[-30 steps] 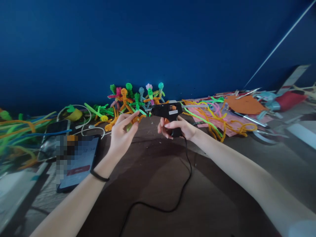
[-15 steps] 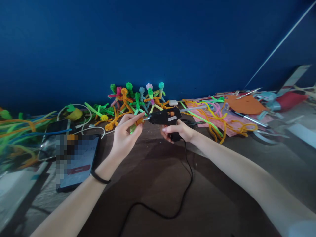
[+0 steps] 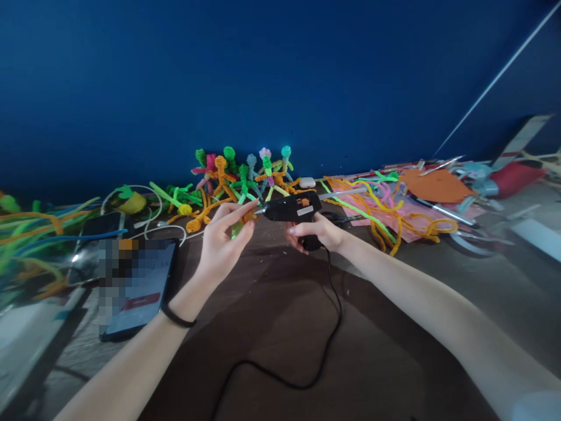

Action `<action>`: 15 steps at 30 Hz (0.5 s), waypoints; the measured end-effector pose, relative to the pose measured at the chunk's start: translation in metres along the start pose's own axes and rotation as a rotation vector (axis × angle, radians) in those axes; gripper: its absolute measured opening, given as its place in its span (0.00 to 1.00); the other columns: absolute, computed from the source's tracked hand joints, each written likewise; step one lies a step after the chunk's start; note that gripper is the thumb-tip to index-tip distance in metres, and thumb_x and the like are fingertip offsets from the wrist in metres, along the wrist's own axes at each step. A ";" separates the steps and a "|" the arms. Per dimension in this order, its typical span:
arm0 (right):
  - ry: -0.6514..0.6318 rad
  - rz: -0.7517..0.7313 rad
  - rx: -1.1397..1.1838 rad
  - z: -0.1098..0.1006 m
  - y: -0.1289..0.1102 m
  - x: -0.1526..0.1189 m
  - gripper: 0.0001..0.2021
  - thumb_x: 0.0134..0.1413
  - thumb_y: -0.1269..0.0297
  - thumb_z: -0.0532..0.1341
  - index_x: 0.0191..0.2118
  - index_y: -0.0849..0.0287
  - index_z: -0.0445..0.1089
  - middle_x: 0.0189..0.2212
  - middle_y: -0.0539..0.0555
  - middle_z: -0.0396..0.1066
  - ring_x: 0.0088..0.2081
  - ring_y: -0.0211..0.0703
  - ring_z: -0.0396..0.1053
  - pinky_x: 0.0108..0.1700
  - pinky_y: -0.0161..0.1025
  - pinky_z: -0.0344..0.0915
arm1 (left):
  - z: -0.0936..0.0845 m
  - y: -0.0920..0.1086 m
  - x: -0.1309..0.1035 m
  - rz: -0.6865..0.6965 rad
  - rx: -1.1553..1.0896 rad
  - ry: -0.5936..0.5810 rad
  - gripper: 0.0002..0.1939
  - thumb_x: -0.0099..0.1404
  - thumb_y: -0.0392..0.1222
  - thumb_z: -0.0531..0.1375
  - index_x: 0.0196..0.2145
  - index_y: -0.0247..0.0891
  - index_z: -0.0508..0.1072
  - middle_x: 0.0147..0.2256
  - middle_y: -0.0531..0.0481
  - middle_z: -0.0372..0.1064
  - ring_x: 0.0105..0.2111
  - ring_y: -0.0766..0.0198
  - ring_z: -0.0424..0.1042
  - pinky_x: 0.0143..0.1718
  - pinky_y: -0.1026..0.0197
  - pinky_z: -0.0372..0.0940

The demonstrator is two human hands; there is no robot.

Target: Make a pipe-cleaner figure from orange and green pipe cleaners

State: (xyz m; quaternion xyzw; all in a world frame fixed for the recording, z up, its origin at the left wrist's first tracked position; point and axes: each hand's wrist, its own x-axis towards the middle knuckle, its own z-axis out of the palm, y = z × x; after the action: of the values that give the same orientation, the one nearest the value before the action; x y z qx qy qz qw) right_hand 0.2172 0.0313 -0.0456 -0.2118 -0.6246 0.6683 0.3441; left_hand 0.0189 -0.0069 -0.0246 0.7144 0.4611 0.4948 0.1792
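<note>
My right hand (image 3: 314,233) is wrapped round the handle of a black glue gun (image 3: 291,207), with a pale glue stick (image 3: 344,193) jutting from its rear. The nozzle points left at a small orange and green pipe-cleaner piece (image 3: 246,218). My left hand (image 3: 225,237) pinches that piece between thumb and fingers, which hide part of it. Nozzle and piece are touching or nearly so; I cannot tell which. Behind my hands stand several pipe-cleaner figures (image 3: 243,184) against the blue wall.
A phone (image 3: 146,292) lies left of my left forearm, near coloured pipe cleaners (image 3: 30,234) and a white cable (image 3: 158,202). Orange foam sheet (image 3: 436,186), pink sheets and loose yarn lie at right. A black cord (image 3: 326,351) runs toward me. A white case (image 3: 307,182) sits behind.
</note>
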 end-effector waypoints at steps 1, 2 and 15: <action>-0.003 -0.002 -0.005 0.000 0.000 0.000 0.08 0.42 0.66 0.58 0.20 0.64 0.62 0.15 0.49 0.64 0.15 0.32 0.61 0.14 0.29 0.57 | 0.000 0.000 0.000 0.002 0.001 0.000 0.17 0.57 0.38 0.57 0.45 0.46 0.72 0.34 0.51 0.63 0.30 0.67 0.61 0.27 0.65 0.58; -0.005 -0.002 -0.010 0.001 -0.001 0.000 0.08 0.43 0.67 0.58 0.20 0.64 0.62 0.15 0.49 0.63 0.15 0.32 0.61 0.14 0.29 0.57 | 0.000 0.000 0.000 0.005 0.001 -0.001 0.17 0.58 0.38 0.57 0.45 0.46 0.71 0.34 0.51 0.63 0.30 0.67 0.61 0.27 0.65 0.58; -0.025 -0.029 -0.005 0.001 0.000 0.001 0.08 0.43 0.67 0.57 0.19 0.65 0.62 0.14 0.49 0.63 0.14 0.32 0.60 0.13 0.29 0.56 | 0.001 -0.003 0.001 0.043 -0.015 0.025 0.16 0.57 0.37 0.57 0.44 0.46 0.72 0.33 0.51 0.63 0.29 0.67 0.62 0.26 0.65 0.59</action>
State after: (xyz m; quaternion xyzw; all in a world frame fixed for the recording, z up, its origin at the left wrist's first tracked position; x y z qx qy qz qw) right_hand 0.2162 0.0315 -0.0450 -0.1952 -0.6333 0.6644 0.3455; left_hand 0.0187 -0.0046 -0.0270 0.7166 0.4441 0.5108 0.1683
